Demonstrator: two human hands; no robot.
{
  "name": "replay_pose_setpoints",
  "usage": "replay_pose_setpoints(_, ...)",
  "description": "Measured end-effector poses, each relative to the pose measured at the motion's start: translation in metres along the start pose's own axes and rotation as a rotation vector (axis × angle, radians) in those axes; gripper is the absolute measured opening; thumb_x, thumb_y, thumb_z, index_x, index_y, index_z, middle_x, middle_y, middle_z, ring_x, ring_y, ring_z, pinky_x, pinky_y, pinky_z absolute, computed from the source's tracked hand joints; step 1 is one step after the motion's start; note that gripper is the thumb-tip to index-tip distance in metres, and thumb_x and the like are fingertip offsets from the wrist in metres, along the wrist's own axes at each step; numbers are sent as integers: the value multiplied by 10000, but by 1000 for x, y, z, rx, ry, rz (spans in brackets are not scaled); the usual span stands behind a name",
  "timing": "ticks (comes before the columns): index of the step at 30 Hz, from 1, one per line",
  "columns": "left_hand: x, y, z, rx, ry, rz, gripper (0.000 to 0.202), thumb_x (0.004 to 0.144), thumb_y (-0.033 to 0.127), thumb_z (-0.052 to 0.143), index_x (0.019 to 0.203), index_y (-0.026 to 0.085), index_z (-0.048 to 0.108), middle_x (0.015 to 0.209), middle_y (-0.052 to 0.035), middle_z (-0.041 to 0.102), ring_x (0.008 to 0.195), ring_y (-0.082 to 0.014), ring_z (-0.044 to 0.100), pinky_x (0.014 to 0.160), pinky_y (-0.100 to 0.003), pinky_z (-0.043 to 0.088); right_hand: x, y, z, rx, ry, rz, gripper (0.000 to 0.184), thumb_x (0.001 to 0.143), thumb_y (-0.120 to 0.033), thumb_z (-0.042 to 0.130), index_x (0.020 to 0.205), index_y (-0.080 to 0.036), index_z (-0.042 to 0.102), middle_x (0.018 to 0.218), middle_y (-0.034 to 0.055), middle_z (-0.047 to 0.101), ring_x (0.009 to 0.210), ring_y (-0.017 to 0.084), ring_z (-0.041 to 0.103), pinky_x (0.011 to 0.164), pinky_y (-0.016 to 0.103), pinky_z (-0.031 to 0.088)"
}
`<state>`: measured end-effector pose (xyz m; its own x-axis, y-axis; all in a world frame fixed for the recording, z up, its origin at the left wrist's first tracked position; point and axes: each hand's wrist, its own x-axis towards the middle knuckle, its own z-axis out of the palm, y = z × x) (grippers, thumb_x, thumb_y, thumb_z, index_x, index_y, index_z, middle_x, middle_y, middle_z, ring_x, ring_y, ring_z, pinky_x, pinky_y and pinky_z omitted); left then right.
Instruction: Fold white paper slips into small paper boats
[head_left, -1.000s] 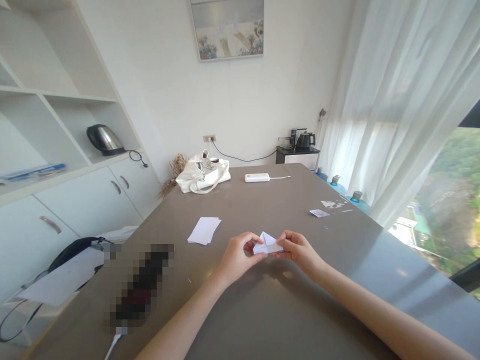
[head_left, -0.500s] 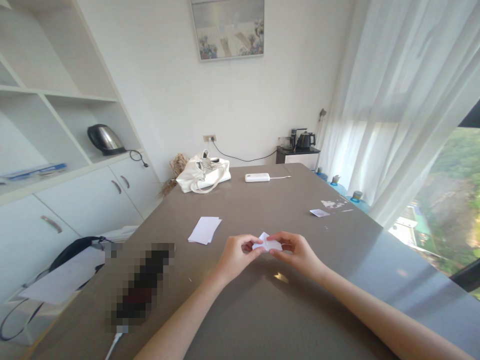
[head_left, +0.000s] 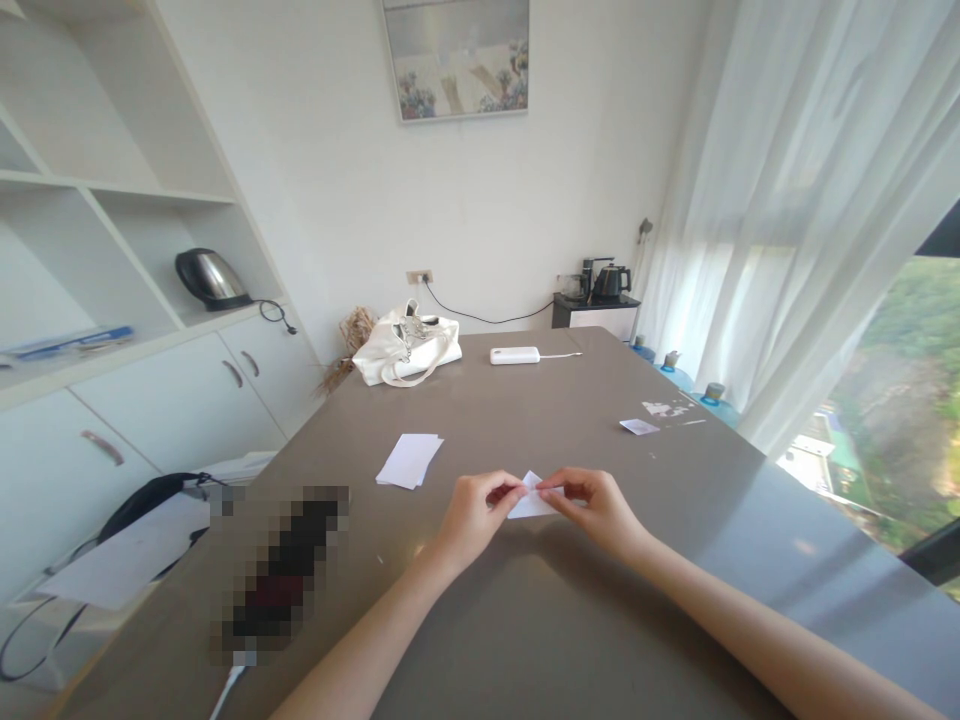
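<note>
Between my hands is a small piece of folded white paper (head_left: 531,506) with a pointed top, just above the table or touching it; I cannot tell which. My left hand (head_left: 480,505) pinches its left side between thumb and fingers. On the other side, my right hand (head_left: 596,505) pinches it near the middle, thumb and fingertips close to those of the left. The fingers cover part of the folds. To the left lies a small stack of white paper sheets (head_left: 409,461). A separate folded paper (head_left: 639,427) rests farther right.
A white handbag (head_left: 409,345) and a white power bank (head_left: 514,355) with a short cable stand at the far end of the brown table (head_left: 480,420). White scraps (head_left: 666,408) lie near the right edge. A blurred dark object (head_left: 281,570) with a white cable is at left.
The folded paper has tilted, so its lower part now shows below my fingertips. Both hands have shifted only slightly, their fingertips now higher on the paper.
</note>
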<state>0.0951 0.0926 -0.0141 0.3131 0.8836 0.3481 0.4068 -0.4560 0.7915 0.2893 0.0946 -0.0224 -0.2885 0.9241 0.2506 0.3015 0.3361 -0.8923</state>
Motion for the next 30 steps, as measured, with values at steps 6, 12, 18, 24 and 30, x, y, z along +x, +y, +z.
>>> replay_pose_setpoints(6, 2, -2, 4, -102, 35, -33, 220, 827, 361, 565, 863, 160, 646, 727, -40, 687, 660, -147, 624, 616, -211, 450, 0, 2, 3, 91, 31, 47, 345, 767, -473, 613, 827, -144, 697, 694, 61, 669, 649, 191, 605, 574, 276, 465)
replay_pose_setpoints(12, 2, -2, 5, -173, 67, -39, 207, 836, 345, 554, 838, 149, 621, 673, -21, 639, 595, -117, 567, 555, -195, 405, -1, -5, 5, 247, 46, 24, 384, 781, -398, 635, 1076, -159, 573, 672, 21, 636, 596, 143, 572, 535, 238, 427)
replay_pose_setpoints(18, 1, 4, 6, -311, -1, -93, 246, 812, 367, 587, 915, 146, 621, 695, -21, 635, 616, -115, 580, 557, -190, 429, 0, -4, 5, 235, 42, 21, 315, 799, -386, 622, 1004, -151, 574, 645, 14, 609, 585, 135, 561, 536, 236, 418)
replay_pose_setpoints(24, 2, 6, 10, -472, -45, -212, 282, 730, 364, 676, 874, 131, 612, 758, -53, 668, 643, -149, 621, 568, -239, 508, -2, -6, 6, 239, 26, 5, 298, 806, -384, 615, 984, -152, 560, 644, 12, 608, 604, 137, 565, 568, 245, 432)
replay_pose_setpoints(30, 2, 8, 10, -514, -27, -253, 292, 732, 385, 671, 864, 132, 608, 741, -52, 670, 609, -146, 621, 524, -239, 524, -3, -12, 7, 302, 17, 37, 329, 799, -381, 621, 1017, -150, 536, 642, 4, 594, 585, 129, 559, 543, 234, 417)
